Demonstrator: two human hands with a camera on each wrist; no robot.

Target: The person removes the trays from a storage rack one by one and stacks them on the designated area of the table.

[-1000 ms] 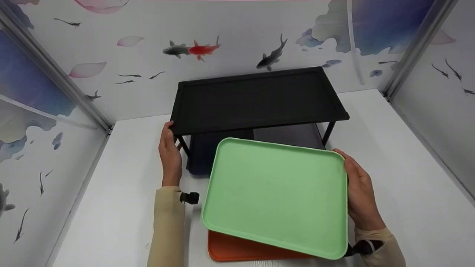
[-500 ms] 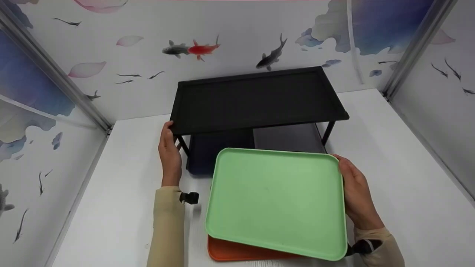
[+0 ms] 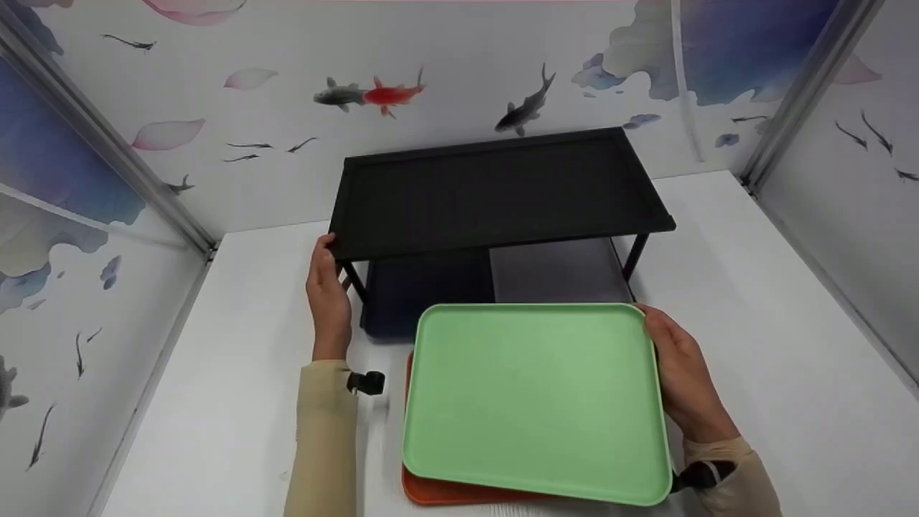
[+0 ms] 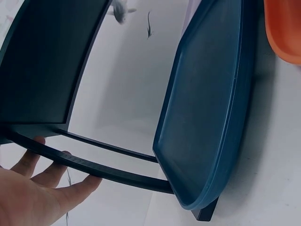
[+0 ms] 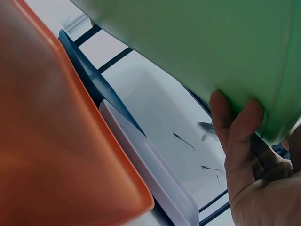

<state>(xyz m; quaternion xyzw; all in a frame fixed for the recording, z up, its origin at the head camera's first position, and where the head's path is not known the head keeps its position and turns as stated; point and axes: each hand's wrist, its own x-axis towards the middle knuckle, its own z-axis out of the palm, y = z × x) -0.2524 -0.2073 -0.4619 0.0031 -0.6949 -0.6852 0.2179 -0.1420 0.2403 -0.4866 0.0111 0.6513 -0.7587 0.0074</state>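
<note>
Table [image 3: 811, 345]: white, smooth, set in a corner booth. Walls [image 3: 459, 36]: white panels printed with koi, pale pink petals and blue-violet washes; grey metal posts [image 3: 808, 108] at the corners.

Rack [image 3: 502, 190]: black, flat rectangular top on thin legs, standing near the back wall. Beneath its top, side by side: one dark blue tray [image 3: 427, 298], left; one grey tray [image 3: 563, 273], right.

Orange tray [image 3: 467, 494]: on the table in front of the rack, mostly covered from above.

Green tray [image 3: 535, 402]: pale mint, plain, matt, rounded corners, low raised rim; held above the orange tray, a gap between them in the right wrist view. Right hand [image 3: 689, 377]: fingers and thumb pinching its right edge, fingertips against the underside. Left hand [image 3: 330, 309]: fingers touching the rack's left side; whether they grip cannot be told.
</note>
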